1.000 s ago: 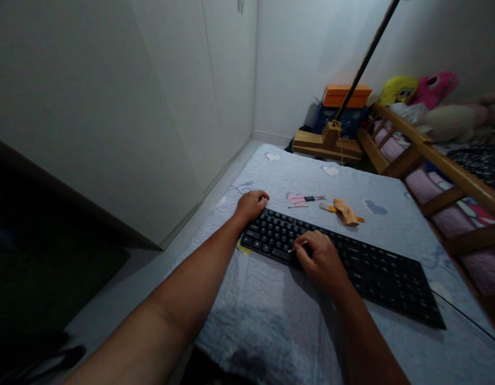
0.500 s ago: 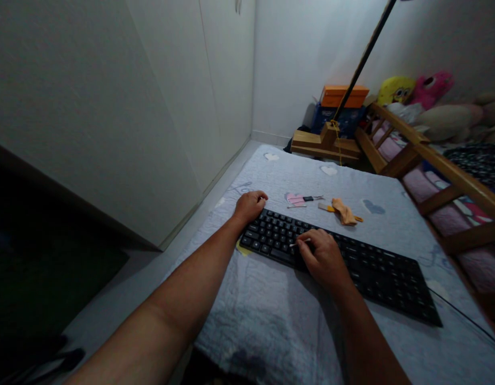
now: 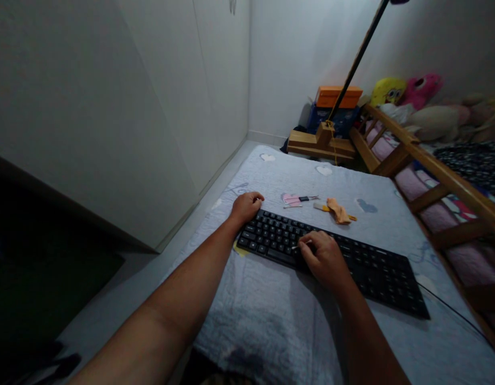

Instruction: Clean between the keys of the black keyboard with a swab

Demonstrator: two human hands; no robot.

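A black keyboard [image 3: 277, 238] lies at a slant on the patterned cloth. My left hand [image 3: 246, 207] is closed over its far left corner, the thumb and fingers bent at the edge; the fingertips are partly hidden. Between the thumb and fingers of my right hand [image 3: 322, 254] is a thin white cotton swab [image 3: 295, 247], its tip down among the keys near the middle of the letter block. That hand covers part of the keys beneath it.
Beyond the keyboard lie a slim tool with a black grip [image 3: 304, 199], a thin stick [image 3: 292, 207], and an orange cloth [image 3: 338, 211] over a yellow-handled tool [image 3: 321, 207]. A cable [image 3: 451, 307] runs right. A cabinet [image 3: 179, 107] stands left, a wooden bed rail [image 3: 432, 155] right.
The view has shifted slightly, so most things appear further left. My right hand with the swab has moved a little to the right along the keys. My left hand stays at the corner.
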